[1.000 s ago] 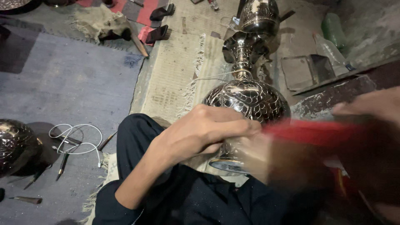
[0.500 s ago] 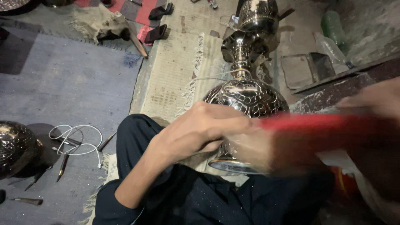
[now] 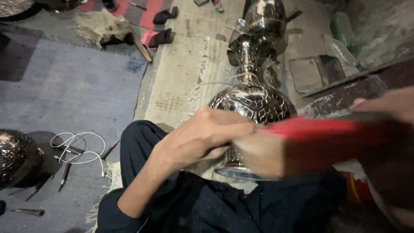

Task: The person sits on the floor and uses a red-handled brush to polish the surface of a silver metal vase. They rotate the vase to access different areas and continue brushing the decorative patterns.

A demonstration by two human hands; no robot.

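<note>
- The left hand (image 3: 202, 138) lies curled over the lower belly of an engraved metal vase (image 3: 254, 101), fingers bent and pressing at its side; whether a small tool sits under the fingertips is hidden
- The vase lies tilted across the person's lap, its round foot (image 3: 235, 171) toward the body and its narrow neck pointing away over a beige mat (image 3: 181, 73)
- The right hand (image 3: 388, 105) shows only at the frame's right edge, partly cut off and blurred; its grip cannot be made out
- A red smear (image 3: 319, 131) runs from that hand to the vase; its shape is lost in blur, so what it is cannot be told
- A second dark engraved vessel (image 3: 13, 155) is cut by the left edge, a white cable (image 3: 77, 146) and thin pointed tools (image 3: 64, 174) beside it
- Two plastic bottles (image 3: 343, 39) lie at the upper right, partly in shadow
</note>
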